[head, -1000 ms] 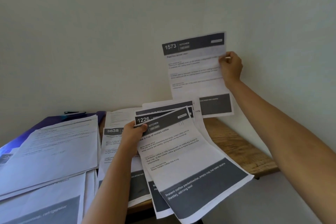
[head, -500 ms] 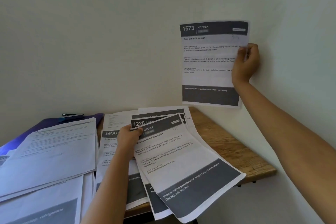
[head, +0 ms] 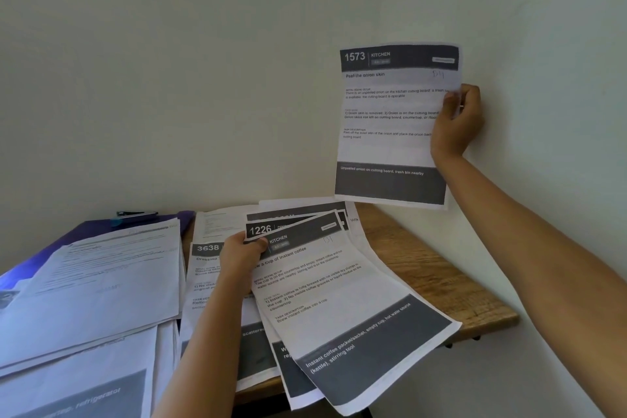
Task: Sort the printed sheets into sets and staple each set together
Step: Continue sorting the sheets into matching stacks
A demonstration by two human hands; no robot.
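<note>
Several flat white sheets (head: pixel 101 282) lie in loose piles at the near left, some with grey printed bands. Beside them the left hand (head: pixel 242 256) pinches a fan (head: pixel 339 309) of thin sheets at its upper left corner, thumb on top and fingers curled beneath. The fan slopes over the front edge of the wood-grain table (head: pixel 424 268), above a sheet headed 3638 (head: pixel 203 268). A purple folder (head: pixel 84 226) shows under the far piles. Farther off, the right hand (head: pixel 456 122) holds sheet 1573 (head: pixel 390 125) upright before the pale wall (head: pixel 203 78), thumb in front and fingers curled behind its right edge.
</note>
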